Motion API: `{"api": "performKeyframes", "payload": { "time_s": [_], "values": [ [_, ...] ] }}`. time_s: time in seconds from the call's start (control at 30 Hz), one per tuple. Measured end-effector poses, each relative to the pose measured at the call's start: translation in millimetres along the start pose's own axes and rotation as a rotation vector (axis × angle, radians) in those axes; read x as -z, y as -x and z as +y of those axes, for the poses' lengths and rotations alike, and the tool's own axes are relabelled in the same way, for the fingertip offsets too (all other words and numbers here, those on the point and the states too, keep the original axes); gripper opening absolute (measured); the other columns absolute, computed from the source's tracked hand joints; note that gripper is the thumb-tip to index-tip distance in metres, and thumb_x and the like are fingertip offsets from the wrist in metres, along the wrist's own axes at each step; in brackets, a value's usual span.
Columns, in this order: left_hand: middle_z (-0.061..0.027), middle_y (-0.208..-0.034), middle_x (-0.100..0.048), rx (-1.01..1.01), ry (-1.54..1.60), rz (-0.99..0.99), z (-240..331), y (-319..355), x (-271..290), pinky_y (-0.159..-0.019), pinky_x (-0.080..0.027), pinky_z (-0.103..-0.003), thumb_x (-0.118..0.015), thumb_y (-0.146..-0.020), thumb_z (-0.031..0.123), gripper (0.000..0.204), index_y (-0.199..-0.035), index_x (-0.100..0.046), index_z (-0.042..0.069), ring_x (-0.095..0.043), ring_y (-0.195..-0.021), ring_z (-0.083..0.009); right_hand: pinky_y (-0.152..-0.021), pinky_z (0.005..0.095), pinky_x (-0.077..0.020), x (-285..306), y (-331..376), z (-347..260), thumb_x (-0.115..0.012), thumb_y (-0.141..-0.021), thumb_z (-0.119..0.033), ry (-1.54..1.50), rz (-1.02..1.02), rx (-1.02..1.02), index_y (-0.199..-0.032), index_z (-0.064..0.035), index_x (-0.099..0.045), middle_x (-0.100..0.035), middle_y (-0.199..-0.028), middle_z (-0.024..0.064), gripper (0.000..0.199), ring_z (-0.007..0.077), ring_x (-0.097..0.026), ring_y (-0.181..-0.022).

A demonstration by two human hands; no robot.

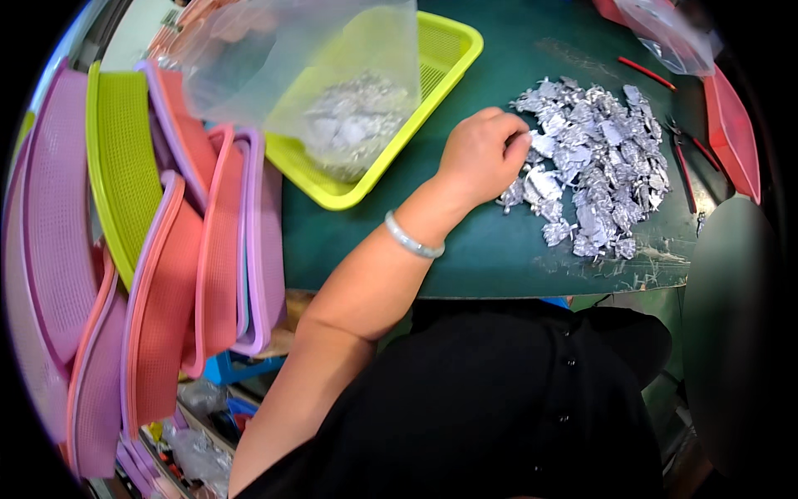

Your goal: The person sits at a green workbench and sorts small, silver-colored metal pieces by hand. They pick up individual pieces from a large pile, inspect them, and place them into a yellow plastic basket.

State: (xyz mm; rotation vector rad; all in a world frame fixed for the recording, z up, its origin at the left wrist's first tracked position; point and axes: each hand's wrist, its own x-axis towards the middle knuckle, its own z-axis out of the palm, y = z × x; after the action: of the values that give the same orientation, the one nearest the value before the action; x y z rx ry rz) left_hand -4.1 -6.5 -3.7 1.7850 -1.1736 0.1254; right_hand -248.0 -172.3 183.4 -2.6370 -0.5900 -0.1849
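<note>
"What have we got?"

"Silvery pieces (594, 170) heaped on the bench (490, 258), right of the lime basket (341, 201)! Partway, I'd judge: more show through cloudy plastic (241, 75) at the basket; these remain loose."

"Which way do they point?"

"Every way; no clear long axis."

"Hands?"

"The left hand (482, 158) is on their basket side, fingers curled; gripping one? Can't tell. The right hand's out of view."

I record a green worktop (490, 262), surface scuffed near the front right; directly on it, a silver scrap heap (603, 166), lime-green basket (341, 201), red-handled pliers (685, 166) and a red rod (647, 73).
</note>
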Motion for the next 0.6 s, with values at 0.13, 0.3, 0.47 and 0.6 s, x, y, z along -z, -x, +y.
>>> {"api": "performKeyframes", "payload": {
  "time_s": [0.13,0.3,0.47,0.6],
  "values": [
    [-0.0075,-0.067,-0.056,0.105,-0.029,-0.04,0,11,6,-0.051,-0.042,-0.026,-0.061,-0.075,0.009,0.008,-0.079,-0.063,0.002,-0.053,-0.054,-0.0159,-0.094,0.0341,-0.0364,-34,3,5,-0.049,-0.084,-0.017,0.012,-0.138,0.043,-0.121,-0.0031,-0.046,-0.051,-0.117,0.0145,0.04,0.0232,-0.044,-0.112],
    [-0.0075,-0.067,-0.055,0.098,-0.017,-0.035,0,9,6,-0.05,-0.041,-0.025,-0.063,-0.074,0.007,0.009,-0.082,-0.063,0.002,-0.052,-0.054,-0.0146,-0.092,0.0337,-0.0376,-49,8,13,-0.048,-0.084,-0.016,0.028,-0.152,0.025,-0.12,-0.0021,-0.046,-0.052,-0.115,0.0141,0.038,0.0223,-0.046,-0.109],
    [-0.0076,-0.067,-0.055,0.206,0.019,-0.103,9,12,8,-0.051,-0.042,-0.024,-0.062,-0.075,0.006,0.008,-0.082,-0.062,0.002,-0.052,-0.055,-0.0147,-0.09,0.0332,-0.0387,-55,14,8,-0.046,-0.084,-0.014,0.039,-0.159,0.014,-0.119,-0.0011,-0.046,-0.053,-0.112,0.0138,0.037,0.0214,-0.048,-0.105],
    [-0.0073,-0.067,-0.055,0.084,0.037,-0.093,4,3,1,-0.05,-0.042,-0.024,-0.062,-0.076,0.006,0.008,-0.082,-0.062,0.002,-0.052,-0.055,-0.0144,-0.089,0.0328,-0.0396,-48,14,-1,-0.045,-0.084,-0.013,0.073,-0.153,-0.031,-0.118,-0.0004,-0.046,-0.054,-0.11,0.0135,0.036,0.0207,-0.049,-0.102]
  ]
}}
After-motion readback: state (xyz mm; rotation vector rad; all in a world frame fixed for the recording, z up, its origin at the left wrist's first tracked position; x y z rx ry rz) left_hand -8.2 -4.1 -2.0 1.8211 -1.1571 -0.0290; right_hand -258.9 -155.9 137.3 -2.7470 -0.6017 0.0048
